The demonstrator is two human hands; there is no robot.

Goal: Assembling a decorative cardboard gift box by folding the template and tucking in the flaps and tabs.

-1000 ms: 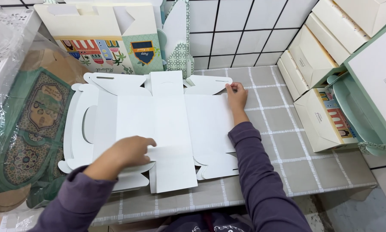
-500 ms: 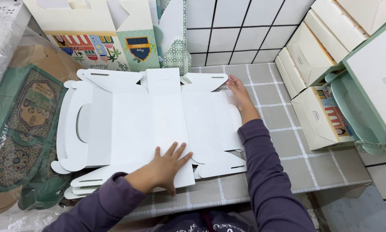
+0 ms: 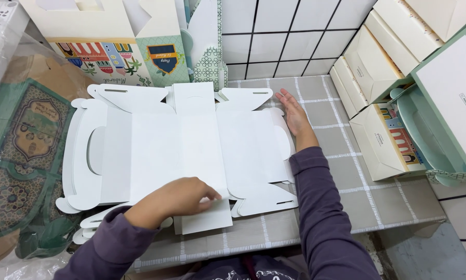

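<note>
Two bare hands rest on a flat, white, die-cut cardboard box blank (image 3: pixel 191 150), which lies fully unfolded, plain side up, on the grey checked tablecloth (image 3: pixel 378 202). Nearest, the left hand (image 3: pixel 178 199) lies palm down on the blank's near middle flap, fingers (image 3: pixel 209 194) slightly spread and curled over the card, gripping nothing. Judging by how it lies, no panel has been raised and no tab slotted, so all the folding and locking looks yet to do. More flat blanks seem to be stacked beneath, their edges showing at the near left. The sheet has scored creases between its panels, rounded wings with handle cut-outs at left and right, and slotted tabs at its far and near corners. Farther off, the right hand (image 3: pixel 295 116) presses flat at the blank's far right edge, fingers straight and close together. Beyond, finished cream-and-green printed boxes (image 3: pixel 134 41) stand against the white tiled wall (image 3: pixel 290 36), and others (image 3: pixel 393 103) lie stacked to the right.
</note>
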